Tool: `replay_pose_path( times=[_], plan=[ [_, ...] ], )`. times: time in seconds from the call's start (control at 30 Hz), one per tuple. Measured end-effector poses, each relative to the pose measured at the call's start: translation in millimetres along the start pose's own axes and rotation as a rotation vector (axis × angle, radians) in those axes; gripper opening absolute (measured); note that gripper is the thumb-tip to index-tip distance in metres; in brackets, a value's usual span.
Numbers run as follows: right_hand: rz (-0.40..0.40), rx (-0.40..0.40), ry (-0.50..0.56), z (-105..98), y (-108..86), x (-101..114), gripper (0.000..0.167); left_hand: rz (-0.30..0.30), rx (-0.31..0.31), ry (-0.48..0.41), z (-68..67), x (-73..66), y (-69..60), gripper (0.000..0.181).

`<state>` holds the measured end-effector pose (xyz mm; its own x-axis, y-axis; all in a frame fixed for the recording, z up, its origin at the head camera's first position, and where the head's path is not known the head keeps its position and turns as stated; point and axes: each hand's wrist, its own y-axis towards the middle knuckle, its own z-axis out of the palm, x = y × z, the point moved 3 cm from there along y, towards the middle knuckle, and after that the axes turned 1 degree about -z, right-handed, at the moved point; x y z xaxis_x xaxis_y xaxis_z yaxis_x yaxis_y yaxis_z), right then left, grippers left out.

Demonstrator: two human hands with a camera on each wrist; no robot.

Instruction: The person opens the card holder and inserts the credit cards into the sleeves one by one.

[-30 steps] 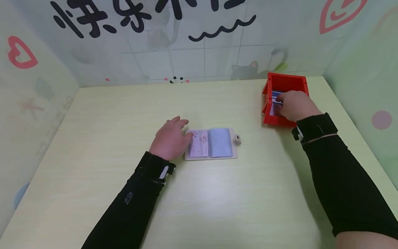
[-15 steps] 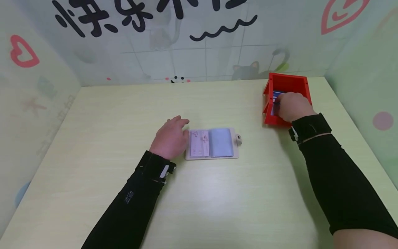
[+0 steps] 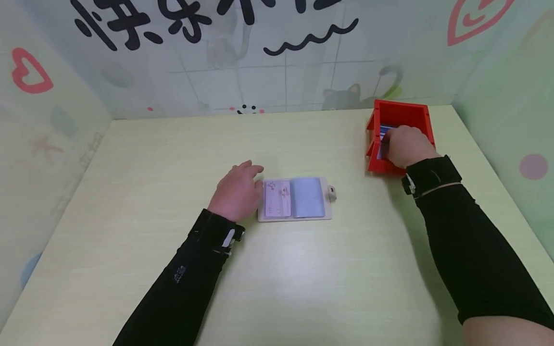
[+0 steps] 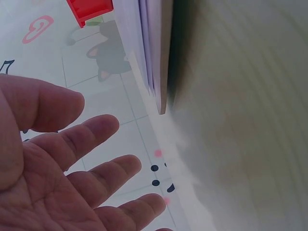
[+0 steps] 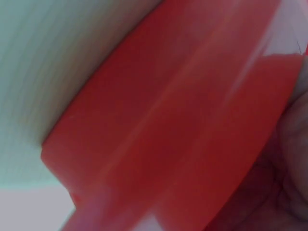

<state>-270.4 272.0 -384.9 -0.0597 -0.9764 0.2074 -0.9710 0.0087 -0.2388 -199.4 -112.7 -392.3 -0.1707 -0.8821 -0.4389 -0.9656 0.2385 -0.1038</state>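
Observation:
An open booklet [image 3: 308,198] [image 4: 165,57] with clear sleeves lies flat on the table, a pinkish card [image 3: 277,199] in its left side. Just left of it is my left hand [image 3: 237,193] [image 4: 67,163], fingers spread and loosely bent, holding nothing. My right hand [image 3: 408,146] [image 5: 284,168] reaches down into a red bin [image 3: 404,113] [image 5: 159,110] at the back right. Blue-striped flat items [image 3: 384,130] show inside the bin beside the fingers. The right fingertips are hidden, so whether they pinch anything cannot be told.
The booklet's small clasp tab [image 3: 332,193] sticks out on its right. A pale wooden table [image 3: 164,158] spreads around the booklet, with printed walls behind and on both sides. The bin stands near the back wall.
Compared with a second ago, my right hand and wrist have shifted slightly left in the bin, fingers lower. My left hand and the booklet have stayed in place.

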Motion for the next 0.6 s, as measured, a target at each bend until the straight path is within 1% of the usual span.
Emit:
replay_pose_path(
  times=[0.13,0.23,0.4,0.6],
  plan=[
    [-0.016,-0.017,-0.033,-1.0,0.2,0.1,0.058,-0.001,0.002,-0.001,-0.2,-0.2,-0.1,0.043],
    [-0.014,-0.033,-0.028,-0.9,-0.7,0.7,0.06,-0.004,0.006,-0.002,1.0,0.7,0.0,0.043],
    [0.017,-0.068,0.033,-5.2,-5.3,1.6,0.061,-0.002,0.011,-0.006,1.6,0.5,0.2,0.043],
    [0.079,-0.104,0.11,-20.6,-19.0,7.7,0.061,0.001,0.003,-0.008,0.5,-0.1,-0.3,0.042]
  ],
)
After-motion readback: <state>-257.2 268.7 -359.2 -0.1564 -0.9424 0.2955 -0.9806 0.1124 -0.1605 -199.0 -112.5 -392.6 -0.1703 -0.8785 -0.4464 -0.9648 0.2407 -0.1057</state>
